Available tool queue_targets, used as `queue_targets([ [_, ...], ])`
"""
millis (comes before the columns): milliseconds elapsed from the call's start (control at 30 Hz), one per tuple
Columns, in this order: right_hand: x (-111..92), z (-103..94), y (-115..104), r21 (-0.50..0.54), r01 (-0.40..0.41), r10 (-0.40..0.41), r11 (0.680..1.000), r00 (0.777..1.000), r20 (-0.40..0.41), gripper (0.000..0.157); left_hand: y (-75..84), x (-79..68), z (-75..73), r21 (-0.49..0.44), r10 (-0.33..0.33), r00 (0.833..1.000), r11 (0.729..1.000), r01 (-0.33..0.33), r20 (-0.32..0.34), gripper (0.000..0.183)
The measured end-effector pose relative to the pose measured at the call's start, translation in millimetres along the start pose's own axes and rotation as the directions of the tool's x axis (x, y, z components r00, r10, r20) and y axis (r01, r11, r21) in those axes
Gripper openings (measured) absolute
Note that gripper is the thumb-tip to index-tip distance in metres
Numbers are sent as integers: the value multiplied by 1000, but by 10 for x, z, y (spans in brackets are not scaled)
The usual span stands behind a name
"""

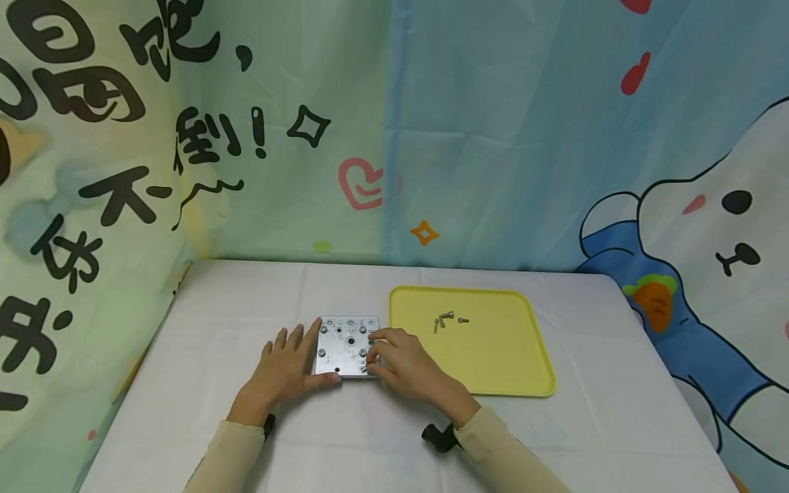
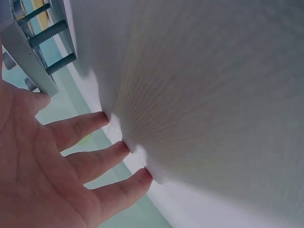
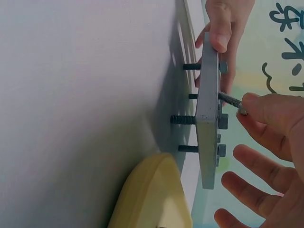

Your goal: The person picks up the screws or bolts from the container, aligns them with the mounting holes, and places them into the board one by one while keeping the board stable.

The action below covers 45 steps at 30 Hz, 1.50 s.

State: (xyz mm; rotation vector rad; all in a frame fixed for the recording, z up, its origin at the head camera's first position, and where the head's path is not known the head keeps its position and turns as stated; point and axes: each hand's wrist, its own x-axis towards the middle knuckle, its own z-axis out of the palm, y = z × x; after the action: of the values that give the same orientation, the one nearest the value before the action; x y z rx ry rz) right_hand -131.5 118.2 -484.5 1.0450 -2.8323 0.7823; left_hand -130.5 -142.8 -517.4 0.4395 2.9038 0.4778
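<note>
A square silver metal plate (image 1: 337,350) with holes stands raised on the table; bolts pass through it, and their threaded ends (image 3: 183,119) stick out below in the right wrist view. My right hand (image 1: 408,361) is at the plate's right side, thumb and index finger pinching a threaded bolt (image 3: 231,100). The bolt's tip meets the plate's top face at a slant. My left hand (image 1: 285,368) is spread along the left edge, thumb at the near corner and index finger at the far one. Its other fingertips (image 2: 124,145) press the white cloth.
A yellow tray (image 1: 499,356) lies right of the plate, partly behind my right forearm. Several small screws (image 1: 448,315) rest in it. White cloth (image 1: 604,397) covers the table, and a printed curtain (image 1: 493,137) hangs behind its far edge.
</note>
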Motion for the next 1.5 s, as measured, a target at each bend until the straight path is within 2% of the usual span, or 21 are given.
queue_targets([
  [333,23,35,-30,-32,18,-18,999,1000,-19,9,6,-3,-12,11,12,1000,1000,-12,-2,112],
  [733,-33,-73,80,-19,-36,35,999,999,-36,4,0,-10,-18,0,10,1000,1000,-10,-7,114],
  [1100,-185,-277,428,-15,-117,114,993,987,-110,8,-2,-21,-7,-25,11,1000,1000,-11,-6,113],
  [1267,-248,-376,626,33,-130,133,991,979,-153,9,-6,-19,-7,-22,7,1000,1000,-7,-2,113],
  [1500,-321,-486,871,67,-222,229,973,963,-141,10,-4,-10,-9,-21,-2,1000,1000,2,21,114],
])
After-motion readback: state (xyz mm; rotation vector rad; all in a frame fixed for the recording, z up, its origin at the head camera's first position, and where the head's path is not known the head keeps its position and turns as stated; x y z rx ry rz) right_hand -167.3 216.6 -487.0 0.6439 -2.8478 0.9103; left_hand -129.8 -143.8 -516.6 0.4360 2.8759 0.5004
